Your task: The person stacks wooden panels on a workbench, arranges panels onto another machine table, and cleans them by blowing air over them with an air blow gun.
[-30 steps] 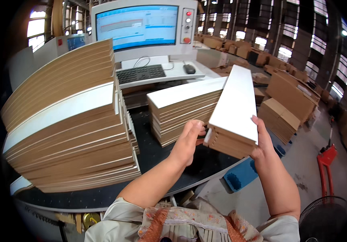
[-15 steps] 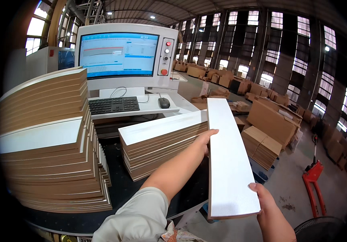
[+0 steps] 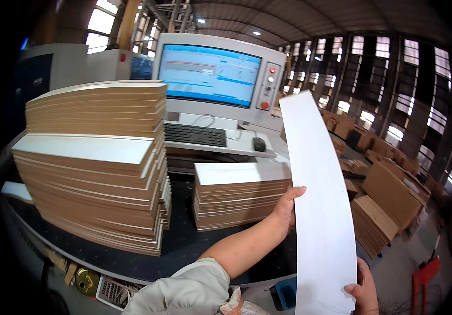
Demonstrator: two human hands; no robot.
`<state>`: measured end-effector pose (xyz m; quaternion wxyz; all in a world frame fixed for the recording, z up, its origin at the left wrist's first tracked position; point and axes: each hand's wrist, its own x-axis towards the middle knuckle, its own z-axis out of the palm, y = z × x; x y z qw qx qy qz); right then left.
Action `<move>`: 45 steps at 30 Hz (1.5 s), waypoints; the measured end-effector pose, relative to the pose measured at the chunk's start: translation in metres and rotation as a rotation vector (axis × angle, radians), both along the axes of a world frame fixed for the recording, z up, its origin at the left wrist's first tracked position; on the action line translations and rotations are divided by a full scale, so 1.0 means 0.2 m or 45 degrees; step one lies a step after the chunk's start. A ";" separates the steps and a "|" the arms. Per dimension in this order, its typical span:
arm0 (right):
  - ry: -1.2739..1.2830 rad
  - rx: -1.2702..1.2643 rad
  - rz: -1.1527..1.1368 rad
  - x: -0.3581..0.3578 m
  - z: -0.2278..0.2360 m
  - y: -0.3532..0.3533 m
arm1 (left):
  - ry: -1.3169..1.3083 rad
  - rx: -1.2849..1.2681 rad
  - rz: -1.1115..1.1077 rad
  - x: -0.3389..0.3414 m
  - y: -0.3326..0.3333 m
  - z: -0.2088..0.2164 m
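Observation:
Both of my hands hold a long white-faced board (image 3: 323,210), tilted with its far end raised. My left hand (image 3: 290,206) is closed on its left edge, thumb on the white face and the other fingers partly hidden beneath. Near the lower right edge, my right hand (image 3: 363,287) grips it, thumb over the edge. Left of the held board, a low stack of white-topped boards (image 3: 242,202) lies on the black table (image 3: 181,239). A much taller stack of similar boards (image 3: 97,194), with brown edges showing, stands at the left.
Behind the stacks are a monitor (image 3: 210,73) with push buttons at its side, a keyboard (image 3: 194,134) and a mouse (image 3: 259,144). Brown panels (image 3: 394,194) are piled on the right, near a red pallet jack (image 3: 424,278). A basket (image 3: 114,292) sits under the table edge.
My view has swung left, so the stacks and monitor appear farther right. The held board's far end has risen, and its near end reaches lower in view. Both hands keep their hold.

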<state>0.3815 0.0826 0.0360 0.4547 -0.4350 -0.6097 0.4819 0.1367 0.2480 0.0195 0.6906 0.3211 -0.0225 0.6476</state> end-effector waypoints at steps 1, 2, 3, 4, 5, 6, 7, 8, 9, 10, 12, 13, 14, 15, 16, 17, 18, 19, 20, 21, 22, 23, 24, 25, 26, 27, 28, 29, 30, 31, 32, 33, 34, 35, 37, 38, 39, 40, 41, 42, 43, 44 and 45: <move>0.000 0.005 0.039 0.00 0.00 0.01 | 0.000 0.005 0.039 -0.04 -0.06 0.04; -0.054 0.134 0.087 0.01 -0.01 0.03 | -0.040 0.041 0.023 -0.08 -0.12 0.07; -0.101 0.265 0.139 0.00 0.00 0.04 | -0.076 0.078 0.010 -0.12 -0.19 0.11; -0.126 0.320 0.191 -0.01 0.01 0.05 | -0.008 0.101 0.054 -0.16 -0.27 0.14; -0.121 0.331 0.219 -0.02 0.04 0.04 | -0.004 0.111 0.083 -0.19 -0.32 0.18; -0.411 0.766 0.163 -0.04 0.10 0.01 | -0.023 0.230 0.162 -0.23 -0.38 0.22; -0.690 1.207 0.089 -0.06 0.14 -0.01 | -0.040 0.350 0.238 -0.27 -0.42 0.25; -0.713 1.006 0.116 -0.09 0.13 0.04 | -0.101 0.485 0.311 -0.34 -0.40 0.23; -0.696 1.022 0.173 -0.11 0.13 0.06 | -0.096 0.486 0.371 -0.42 -0.40 0.20; -0.799 1.243 0.088 -0.15 0.15 0.08 | -0.165 0.574 0.372 -0.50 -0.42 0.22; -0.882 1.483 0.004 -0.22 0.21 0.11 | -0.229 0.734 0.401 -0.59 -0.48 0.24; -0.928 1.662 -0.018 -0.25 0.25 0.12 | -0.226 0.806 0.429 -0.62 -0.50 0.26; -0.972 1.841 -0.043 -0.29 0.29 0.12 | -0.213 0.766 0.389 -0.65 -0.54 0.27; -1.013 2.015 -0.064 -0.32 0.34 0.14 | -0.202 0.719 0.353 -0.66 -0.57 0.28; -0.974 2.117 -0.053 -0.38 0.39 0.13 | -0.151 0.882 0.276 -0.72 -0.59 0.27; -0.956 2.127 -0.033 -0.44 0.43 0.13 | -0.294 0.703 0.166 -0.75 -0.60 0.25; -1.020 2.207 -0.032 -0.49 0.48 0.11 | -0.318 0.804 0.144 -0.80 -0.62 0.22; -1.083 2.287 -0.031 -0.54 0.52 0.10 | -0.340 0.905 0.123 -0.83 -0.64 0.21; -1.055 2.309 0.025 -0.60 0.55 0.07 | -0.335 0.907 0.148 -0.87 -0.67 0.19; -1.048 2.314 0.039 -0.65 0.57 0.07 | -0.275 0.891 0.145 -0.90 -0.71 0.19; -1.070 2.393 0.051 -0.69 0.59 0.07 | -0.215 0.875 0.142 -0.93 -0.76 0.19; -1.089 2.471 0.063 -0.73 0.61 0.06 | -0.215 0.875 0.157 -0.93 -0.80 0.18; -1.121 2.519 0.054 -0.78 0.63 0.05 | -0.233 0.643 0.395 -0.90 -0.88 0.21; -1.112 2.525 0.065 -0.81 0.64 0.05 | -0.250 0.404 0.628 -0.89 -0.93 0.23; -1.108 2.490 0.110 -0.85 0.65 0.06 | 0.046 0.485 0.860 -0.97 -0.87 0.16; -1.104 2.455 0.158 -0.88 0.66 0.07 | 0.043 0.483 0.877 -0.96 -0.90 0.15; -1.123 2.442 0.177 -0.90 0.67 0.09 | -0.106 0.325 0.777 -0.94 -0.95 0.16; -1.119 2.441 0.185 -0.94 0.67 0.11 | -0.253 0.166 0.675 -0.91 -1.00 0.17; -1.117 2.446 0.169 -0.99 0.66 0.12 | -0.399 0.008 0.575 -0.89 -1.06 0.18; -1.105 2.454 0.164 -1.04 0.66 0.12 | -0.358 0.019 0.404 -0.87 -1.12 0.13; -1.088 2.456 0.187 -1.09 0.66 0.12 | -0.313 0.018 0.237 -0.84 -1.17 0.07; -1.068 2.480 0.189 -1.16 0.66 0.11 | -0.070 0.184 -0.015 -0.81 -1.22 -0.03; -1.062 2.490 0.190 -1.21 0.66 0.11 | 0.157 0.006 0.113 -0.74 -1.36 -0.01; -1.060 2.483 0.197 -1.27 0.66 0.11 | 0.387 -0.170 0.238 -0.70 -1.51 0.01; -0.969 2.544 0.163 -1.39 0.66 0.10 | 0.396 0.131 0.538 -0.91 -1.61 -0.08; -0.959 2.560 0.152 -1.44 0.66 0.10 | 0.447 0.253 0.929 -1.03 -1.65 -0.11; -0.923 2.550 0.197 -1.56 0.65 0.10 | 0.588 0.205 1.523 -1.14 -1.72 -0.13; -0.895 2.558 0.228 -1.64 0.65 0.08 | 0.693 0.188 1.955 -1.24 -1.79 -0.09; -0.870 2.566 0.256 -1.69 0.64 0.07 | 0.659 0.036 2.344 -1.33 -1.82 -0.05; -0.842 2.554 0.276 -1.75 0.64 0.04 | 0.916 0.241 2.680 -1.50 -1.91 -0.04; -0.841 2.559 0.270 -1.78 0.63 0.03 | 1.231 0.289 3.106 -1.64 -1.97 0.00; -0.852 2.535 0.230 -1.80 0.63 0.00 | 1.536 0.189 3.397 -1.71 -2.02 0.08; -0.861 2.505 0.207 -1.83 0.61 -0.01 | 1.745 -0.030 3.386 -1.79 -2.03 0.12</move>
